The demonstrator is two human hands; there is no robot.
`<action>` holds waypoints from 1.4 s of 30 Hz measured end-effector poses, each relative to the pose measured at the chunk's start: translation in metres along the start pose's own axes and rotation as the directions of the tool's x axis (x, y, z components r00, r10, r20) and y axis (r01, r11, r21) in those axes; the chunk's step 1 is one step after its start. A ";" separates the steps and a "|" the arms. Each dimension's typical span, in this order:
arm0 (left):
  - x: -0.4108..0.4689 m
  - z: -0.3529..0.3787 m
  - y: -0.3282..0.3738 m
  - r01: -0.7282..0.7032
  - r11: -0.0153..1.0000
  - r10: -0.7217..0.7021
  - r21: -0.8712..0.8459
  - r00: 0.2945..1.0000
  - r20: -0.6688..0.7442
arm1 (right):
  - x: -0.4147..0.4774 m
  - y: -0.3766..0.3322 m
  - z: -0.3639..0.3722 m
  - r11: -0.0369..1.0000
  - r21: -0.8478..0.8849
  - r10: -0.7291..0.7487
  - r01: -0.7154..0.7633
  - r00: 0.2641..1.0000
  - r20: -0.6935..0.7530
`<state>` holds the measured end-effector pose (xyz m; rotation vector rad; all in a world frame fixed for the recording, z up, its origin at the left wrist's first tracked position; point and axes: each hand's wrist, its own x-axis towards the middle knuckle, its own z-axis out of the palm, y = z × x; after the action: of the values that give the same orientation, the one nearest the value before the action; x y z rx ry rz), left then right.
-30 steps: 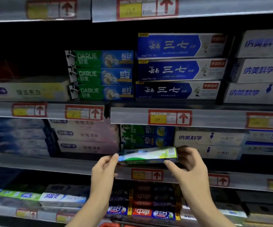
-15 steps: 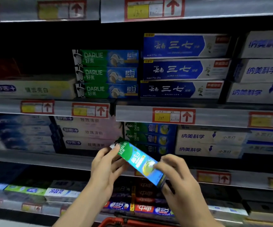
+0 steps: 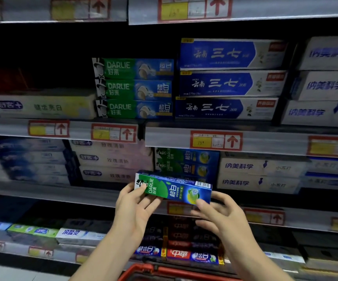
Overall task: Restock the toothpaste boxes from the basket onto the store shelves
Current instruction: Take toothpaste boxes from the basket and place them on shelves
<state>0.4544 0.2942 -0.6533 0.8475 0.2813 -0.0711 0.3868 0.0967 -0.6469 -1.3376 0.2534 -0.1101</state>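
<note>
Left hand (image 3: 135, 207) and right hand (image 3: 218, 218) curl their fingers round the ends of a Darlie toothpaste box (image 3: 173, 188), held before its matching shelf stack (image 3: 186, 161), not yet shelved; red basket (image 3: 143, 269) contents unseen

Three green Darlie boxes (image 3: 133, 89), three blue boxes (image 3: 231, 84), one held box (image 3: 174, 188), one red basket (image 3: 156, 269).
</note>
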 end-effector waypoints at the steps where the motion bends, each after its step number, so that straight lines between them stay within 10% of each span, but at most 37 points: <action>1: -0.001 0.000 0.000 0.010 1.000 -0.010 -0.002 1.000 0.011 | 0.001 -0.003 0.001 0.999 0.045 0.007 -0.007 1.000 -0.013; 22: -0.002 -0.006 -0.001 0.003 0.994 -0.008 0.110 0.999 0.048 | 0.025 -0.014 -0.022 0.961 0.272 -0.066 0.047 0.996 0.058; 34: -0.005 0.006 0.000 -0.124 0.960 0.109 0.252 0.991 0.073 | 0.017 -0.021 -0.016 0.947 0.225 0.263 -0.231 0.957 -0.122; 42: 0.004 0.000 -0.004 -0.255 0.844 0.277 0.472 0.960 0.023 | 0.021 -0.017 -0.024 0.974 -0.223 0.017 -0.046 0.991 -0.132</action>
<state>0.4573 0.2919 -0.6569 1.3716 0.1873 0.1486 0.4021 0.0659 -0.6381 -1.5541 0.4069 -0.1451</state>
